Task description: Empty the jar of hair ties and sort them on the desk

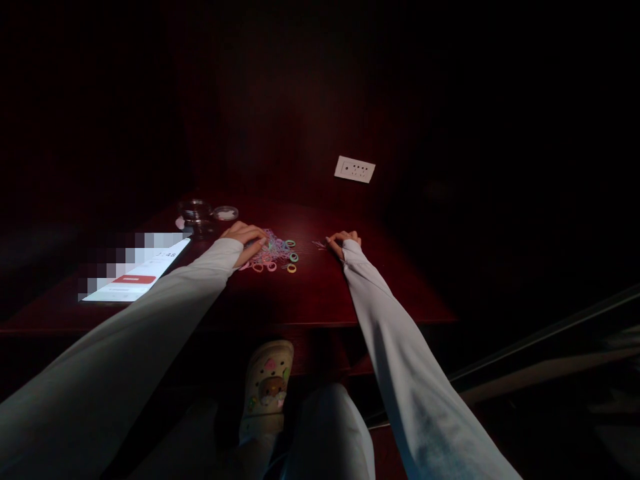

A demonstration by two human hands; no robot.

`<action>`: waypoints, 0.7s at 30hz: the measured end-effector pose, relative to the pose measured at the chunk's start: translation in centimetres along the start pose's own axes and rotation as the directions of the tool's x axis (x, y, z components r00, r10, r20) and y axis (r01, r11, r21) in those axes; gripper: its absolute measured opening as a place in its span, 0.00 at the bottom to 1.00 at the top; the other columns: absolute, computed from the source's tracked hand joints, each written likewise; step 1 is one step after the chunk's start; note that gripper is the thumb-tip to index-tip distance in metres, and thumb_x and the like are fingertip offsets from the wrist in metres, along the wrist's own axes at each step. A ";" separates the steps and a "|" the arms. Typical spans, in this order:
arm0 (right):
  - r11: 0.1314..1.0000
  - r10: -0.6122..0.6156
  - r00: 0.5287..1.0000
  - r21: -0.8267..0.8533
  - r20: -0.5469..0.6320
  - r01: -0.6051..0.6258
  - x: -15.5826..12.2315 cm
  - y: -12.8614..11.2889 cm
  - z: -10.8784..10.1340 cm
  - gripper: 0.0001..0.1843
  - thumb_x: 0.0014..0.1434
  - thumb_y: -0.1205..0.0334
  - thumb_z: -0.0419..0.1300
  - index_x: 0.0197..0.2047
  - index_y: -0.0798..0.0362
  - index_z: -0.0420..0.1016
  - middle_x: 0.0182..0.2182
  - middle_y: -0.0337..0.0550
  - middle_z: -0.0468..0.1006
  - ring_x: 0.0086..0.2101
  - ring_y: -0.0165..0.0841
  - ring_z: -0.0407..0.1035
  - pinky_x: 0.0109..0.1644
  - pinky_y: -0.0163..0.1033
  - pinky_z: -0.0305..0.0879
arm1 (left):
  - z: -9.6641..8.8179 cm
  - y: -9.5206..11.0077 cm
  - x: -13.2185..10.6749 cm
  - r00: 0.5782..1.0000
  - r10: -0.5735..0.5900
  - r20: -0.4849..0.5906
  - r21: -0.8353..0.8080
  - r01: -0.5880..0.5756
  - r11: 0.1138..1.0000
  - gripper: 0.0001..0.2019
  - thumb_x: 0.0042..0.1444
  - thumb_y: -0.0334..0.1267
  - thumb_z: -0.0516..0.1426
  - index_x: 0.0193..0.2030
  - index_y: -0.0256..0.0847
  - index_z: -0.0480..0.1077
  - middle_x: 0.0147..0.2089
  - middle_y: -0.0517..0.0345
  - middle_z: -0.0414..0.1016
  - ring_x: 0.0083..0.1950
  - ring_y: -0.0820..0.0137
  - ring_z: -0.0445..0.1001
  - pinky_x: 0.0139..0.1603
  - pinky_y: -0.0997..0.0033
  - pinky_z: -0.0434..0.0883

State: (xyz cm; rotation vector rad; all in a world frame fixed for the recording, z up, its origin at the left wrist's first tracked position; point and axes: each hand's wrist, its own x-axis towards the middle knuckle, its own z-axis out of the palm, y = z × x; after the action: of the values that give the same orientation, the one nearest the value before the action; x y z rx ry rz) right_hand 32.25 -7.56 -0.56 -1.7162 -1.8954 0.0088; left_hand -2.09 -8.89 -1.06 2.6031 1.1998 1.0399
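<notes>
Many small coloured elastic loops lie in a loose heap at the middle of the dark red tabletop, with a few single rings apart at its near and right edges. The left hand rests on the heap's left side, fingers extended and slightly bent; whether it grips any loop cannot be determined. The right hand sits to the right of the heap, fingers curled, tips down. A thin pale strand lies just beside them; contact is unclear. A glass jar and a lid stand behind the left hand. A lit phone lies at left, its screen partly pixelated. The surroundings are too dark to resolve.
</notes>
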 end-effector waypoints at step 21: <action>0.998 0.026 0.999 0.056 0.023 -0.027 0.2 0.0 0.4 0.22 0.71 0.45 0.53 0.42 0.41 0.89 0.41 0.44 0.81 0.48 0.41 0.64 0.56 0.47 0.56 | 0.4 -0.2 0.0 1.000 0.006 -0.019 -0.029 -0.007 1.000 0.18 0.70 0.49 0.48 0.46 0.46 0.78 0.54 0.54 0.81 0.53 0.58 0.69 0.61 0.52 0.64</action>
State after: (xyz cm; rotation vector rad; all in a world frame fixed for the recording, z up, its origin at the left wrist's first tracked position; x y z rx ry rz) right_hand 32.04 -7.19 -0.79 -1.7094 -1.8705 0.0910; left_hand -1.95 -8.72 -1.44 2.5827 1.1720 1.0772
